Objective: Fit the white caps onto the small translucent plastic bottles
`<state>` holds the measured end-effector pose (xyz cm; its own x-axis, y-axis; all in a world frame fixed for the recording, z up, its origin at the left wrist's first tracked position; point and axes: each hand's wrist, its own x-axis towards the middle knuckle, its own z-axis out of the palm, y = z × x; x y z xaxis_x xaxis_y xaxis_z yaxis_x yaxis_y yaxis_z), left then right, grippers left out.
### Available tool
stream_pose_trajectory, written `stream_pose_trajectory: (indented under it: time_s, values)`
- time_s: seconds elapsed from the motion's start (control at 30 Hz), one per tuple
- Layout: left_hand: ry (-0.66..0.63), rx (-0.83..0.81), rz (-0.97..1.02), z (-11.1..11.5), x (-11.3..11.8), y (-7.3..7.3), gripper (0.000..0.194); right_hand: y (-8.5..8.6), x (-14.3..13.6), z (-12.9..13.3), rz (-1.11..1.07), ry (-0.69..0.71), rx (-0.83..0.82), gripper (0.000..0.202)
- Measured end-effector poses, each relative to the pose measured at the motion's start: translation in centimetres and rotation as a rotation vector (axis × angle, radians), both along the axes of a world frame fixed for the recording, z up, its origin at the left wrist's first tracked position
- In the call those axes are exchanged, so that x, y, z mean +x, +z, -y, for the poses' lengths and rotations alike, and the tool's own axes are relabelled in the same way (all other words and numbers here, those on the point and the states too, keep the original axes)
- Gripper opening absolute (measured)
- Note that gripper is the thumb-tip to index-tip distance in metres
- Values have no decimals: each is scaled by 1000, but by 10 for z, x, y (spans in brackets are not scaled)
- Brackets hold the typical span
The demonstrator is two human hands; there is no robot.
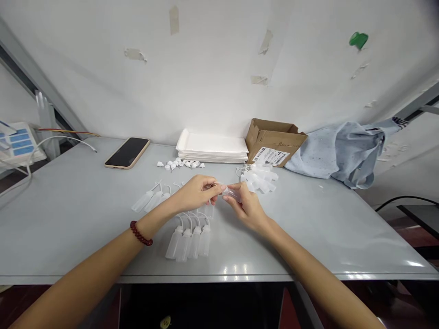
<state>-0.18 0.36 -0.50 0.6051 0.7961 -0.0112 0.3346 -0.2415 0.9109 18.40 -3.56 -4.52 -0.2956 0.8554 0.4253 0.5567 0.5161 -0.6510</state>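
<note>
- While both hands met above the middle of the bench, there it was between them: one small bottle, translucent and tilted.
- Over on the right hand, I had the fingers closed around the body, thumb on the near side.
- And the left hand, dark red beaded bracelet at its wrist, had its fingers pinched at the neck end; exactly what they gripped there was too small to tell.
- Just below, the front row of four bottles lay side by side, thin curved tubes at their tops.
- Behind that row, another bottle showed partly, and off to the left lay the rear group, partly covered by the left hand and forearm.
- Farther back, white caps were scattered before a stack of white trays.
- Right beside the stack stood an open carton, a heap of bottles in front of it.
- Out at the sides, I saw a phone lying flat at left and light blue cloth bunched at right.
</note>
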Motion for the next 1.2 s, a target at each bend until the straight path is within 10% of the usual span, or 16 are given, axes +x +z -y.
stream_pose_trajectory:
  time_s: [0.93, 1.07, 1.2]
  values:
    - [-11, 60, -35, 4, -1, 5, 34, 20, -3, -1, -748, 250, -947, 27]
    - [64, 90, 3, -3, -1, -1, 34, 21, 2, -5, -648, 169, -788, 27]
    - [282, 151, -11, -17, -10, -3, 32, 19, 29, -21, -262, -296, -129, 29]
